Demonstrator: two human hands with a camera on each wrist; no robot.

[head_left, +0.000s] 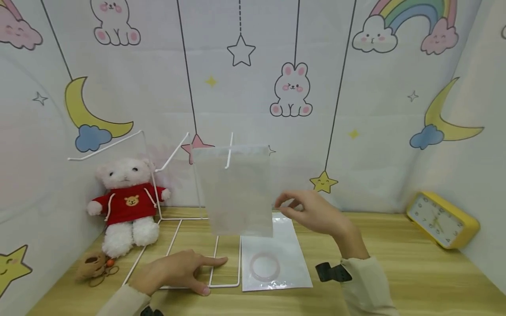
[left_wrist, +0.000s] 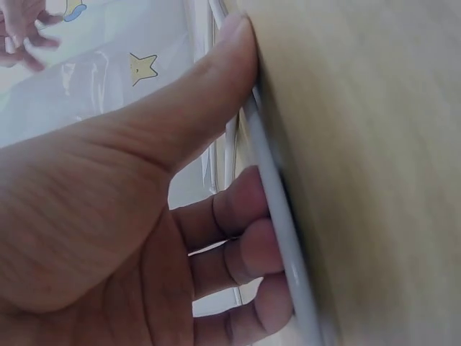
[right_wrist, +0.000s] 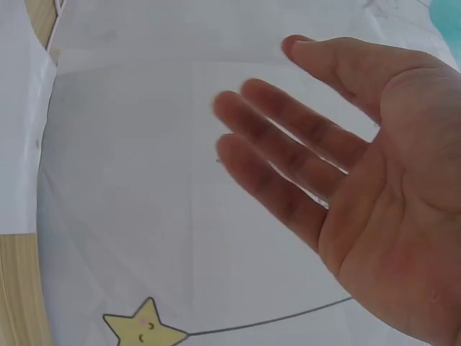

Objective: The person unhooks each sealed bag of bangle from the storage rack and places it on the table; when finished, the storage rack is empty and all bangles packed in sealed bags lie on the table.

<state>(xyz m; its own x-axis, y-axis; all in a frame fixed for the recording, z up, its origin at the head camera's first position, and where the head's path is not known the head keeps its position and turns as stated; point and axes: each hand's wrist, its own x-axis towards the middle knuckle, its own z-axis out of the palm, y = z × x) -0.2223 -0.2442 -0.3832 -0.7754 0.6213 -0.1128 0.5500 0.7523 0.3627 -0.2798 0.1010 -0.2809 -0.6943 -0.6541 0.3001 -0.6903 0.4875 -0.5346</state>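
Observation:
A white wire rack (head_left: 226,286) stands on the wooden table, with several prongs sticking up and forward. From one prong hangs a whitish, translucent bag (head_left: 241,193). My left hand (head_left: 179,270) rests on the rack's base, index finger stretched over it and thumb near the front bar. In the left wrist view, the fingertips (left_wrist: 263,245) touch a white bar (left_wrist: 284,223). Just right of the hanging bag my right hand (head_left: 312,213) is in the air, fingers loosely bent and holding nothing. Under and beside the bag lies a white glossy packet (head_left: 292,259) with a pink ring shape (head_left: 265,278).
A white plush bear (head_left: 128,197) in a red top sits behind the rack's left side. Near its feet lies a small brown corded item (head_left: 92,265). A yellow clock (head_left: 442,219) stands at the right, by the patterned cloth wall (head_left: 375,166).

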